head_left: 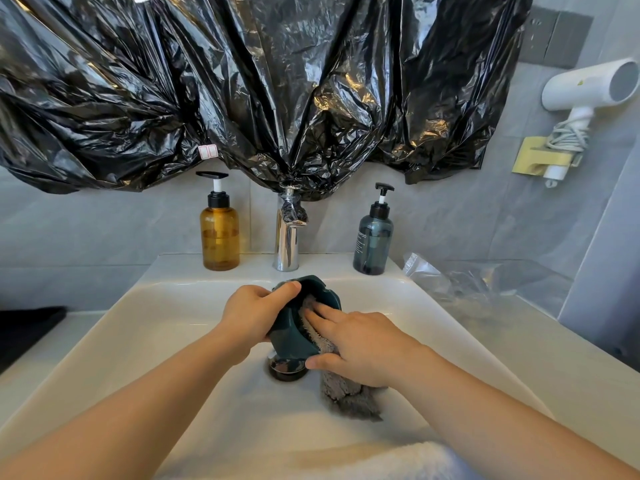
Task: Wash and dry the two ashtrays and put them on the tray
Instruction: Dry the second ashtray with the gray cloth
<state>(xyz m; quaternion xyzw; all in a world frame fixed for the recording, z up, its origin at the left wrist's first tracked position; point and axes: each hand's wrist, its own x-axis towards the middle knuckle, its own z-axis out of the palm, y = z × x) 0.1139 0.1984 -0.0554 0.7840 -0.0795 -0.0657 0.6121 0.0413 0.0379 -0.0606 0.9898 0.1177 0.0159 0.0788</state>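
Working beneath the crumpled black plastic sheeting (277, 81) hung across the wall, over the wide white ceramic basin (156, 323). Looking like the drying step, with no water running from the tall chrome tap (286, 237).

Pressing in now with the right hand (363, 344): two fingers (315, 311) stretched flat inside the bowl, pushing the shaggy grey cloth (346, 396) against the wall, thumb pinching the cloth's hanging end below the lower rim.

Bracing with the left hand (249, 317), fingers and thumb wrapped round the back and rim of the dark teal notched-rim ashtray (291, 342), holding it tipped on edge just above the round chrome drain plug (285, 370).

Spotting only this one ashtray; not finding the second, nor any tray for certain.

Doing it well probably means sweeping the cloth right round the bowl while turning the ashtray with the left hand, bunching fresh dry cloth under the fingertips, working a fold into each rim notch, then wiping the outside and base. Keeping it low over the basin too, guarding against a slip from a wet grip.
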